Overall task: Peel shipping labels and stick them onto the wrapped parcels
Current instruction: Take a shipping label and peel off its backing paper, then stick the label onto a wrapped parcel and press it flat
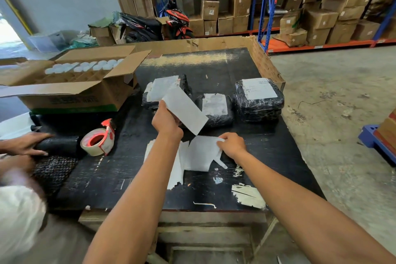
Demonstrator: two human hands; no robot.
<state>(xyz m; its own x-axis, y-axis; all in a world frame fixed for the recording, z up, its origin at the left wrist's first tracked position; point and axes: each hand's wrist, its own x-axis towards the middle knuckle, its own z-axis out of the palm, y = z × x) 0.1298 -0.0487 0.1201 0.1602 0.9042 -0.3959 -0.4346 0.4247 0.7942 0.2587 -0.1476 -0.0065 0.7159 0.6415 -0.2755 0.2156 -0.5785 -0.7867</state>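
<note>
I am holding a white strip [185, 111] pinched in my left hand [165, 121], lifted above the black table [267, 152]. I cannot tell whether it is a peeled label or its backing. My right hand [232, 144] is pinching the top corner of a sheet [199, 154] in the label pile [182, 163], which is lying flat on the table near its front edge.

Three wrapped parcels are sitting toward the far side of the table. The left parcel [186, 83], partly behind my strip, and the right parcel [260, 103] near the far right corner are each carrying a label. The middle parcel [216, 111] has a pale sheet on top; whether it is stuck down I cannot tell.

To do this step well, I think I should be peeling from the corner slowly, keeping the pile pressed flat so only one sheet lifts, and keeping the sticky side off my fingers and the other sheets. Then I would be laying it flat on a parcel's top and smoothing from one edge so no creases form on the crinkled wrap.

A tape dispenser [99, 140] is resting at the table's left side, beside another person's hands [25, 143] on a black roll [57, 146].
</note>
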